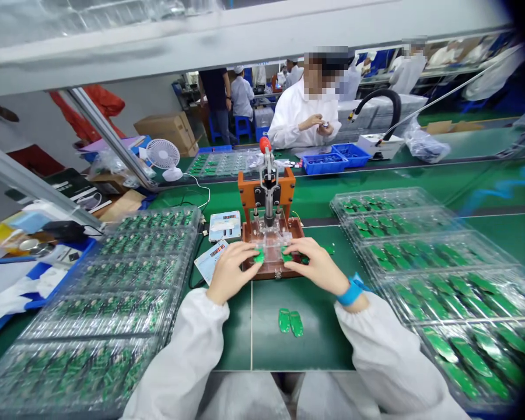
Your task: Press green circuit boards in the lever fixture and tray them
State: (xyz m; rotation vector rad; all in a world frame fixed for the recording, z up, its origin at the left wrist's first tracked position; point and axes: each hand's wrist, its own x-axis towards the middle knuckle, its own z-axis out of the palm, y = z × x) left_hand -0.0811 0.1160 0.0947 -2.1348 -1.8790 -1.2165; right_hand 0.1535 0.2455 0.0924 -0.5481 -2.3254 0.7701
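My left hand (pixel 233 267) pinches a small green circuit board (pixel 259 255) between thumb and fingers, at the left front of a test fixture's brown base (pixel 262 272). At the right front, my right hand (pixel 319 266) has its fingers closed on another green circuit board (pixel 286 254). The fixture has an orange frame (pixel 247 189) and a lever with a red knob (pixel 265 143), which stands upright above a clear plate. Two loose green boards (pixel 290 322) lie side by side on the green mat, nearer to me. My fingers partly hide the held boards.
Clear trays of green boards stand at left (pixel 109 291) and right (pixel 446 274). Two small display boxes (pixel 225 226) sit left of the fixture. Behind are a white fan (pixel 163 154), blue bins (pixel 324 163) and a co-worker (pixel 306 111) handling a small item. A shelf beam crosses overhead.
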